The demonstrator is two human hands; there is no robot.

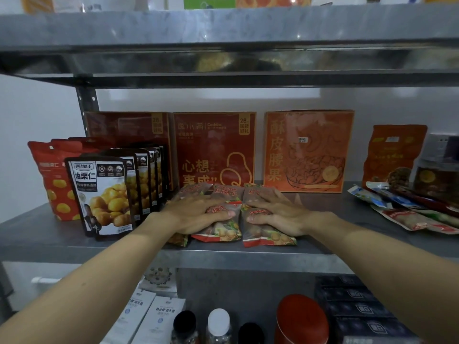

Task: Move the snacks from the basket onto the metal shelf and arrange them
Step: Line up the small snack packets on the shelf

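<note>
Under left hand, right hand: snack packets half hidden.

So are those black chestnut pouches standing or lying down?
Standing: the black plastic chestnut pouches stand upright in a row on the grey metal shelf.

Metal shelf: grey, bare sheet along the front edge.
Left end: red pouches upright. Just beside them, a row of black-and-white chestnut pouches, upright, running front to back.
Back edge: two red gift boxes and an orange cashew box, standing.
Centre, near front edge: red-brown snack packets lying flat, touching one another.
Right end: orange pouch upright at the back, flat sachets heaped in front of it.
</note>
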